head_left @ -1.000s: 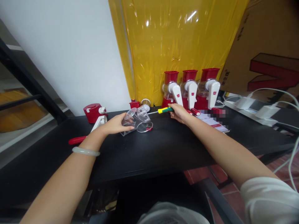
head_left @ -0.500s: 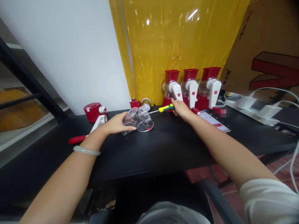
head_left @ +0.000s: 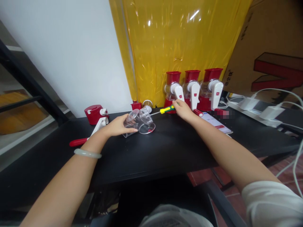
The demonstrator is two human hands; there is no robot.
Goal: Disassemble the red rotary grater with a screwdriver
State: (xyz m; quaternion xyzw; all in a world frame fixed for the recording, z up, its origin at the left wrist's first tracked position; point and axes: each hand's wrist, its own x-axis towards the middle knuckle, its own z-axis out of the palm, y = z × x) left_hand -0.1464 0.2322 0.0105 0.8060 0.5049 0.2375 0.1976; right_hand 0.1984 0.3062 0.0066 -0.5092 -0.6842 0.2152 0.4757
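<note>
My left hand [head_left: 119,125] is closed round the clear plastic grater body [head_left: 145,121], which lies tilted on its side on the black table. A screwdriver [head_left: 166,109] with a yellow and green handle is gripped by its end in my right hand [head_left: 182,110]. Its shaft points left, and the tip meets the right side of the clear body; whether it sits in a screw there cannot be made out. Behind the body are a metal grating drum [head_left: 148,103] and a small red part [head_left: 136,105].
At left lie a red base [head_left: 93,114] and a white crank with a red handle [head_left: 79,142]. Three assembled red-and-white rotary graters [head_left: 195,90] stand behind my right hand. A phone [head_left: 219,123] lies near my right forearm, and a power strip [head_left: 258,115] with cables is farther right.
The screwdriver handle has shifted very slightly left and down with my right hand. My left hand keeps its hold on the clear body. The phone's screen display looks different.
</note>
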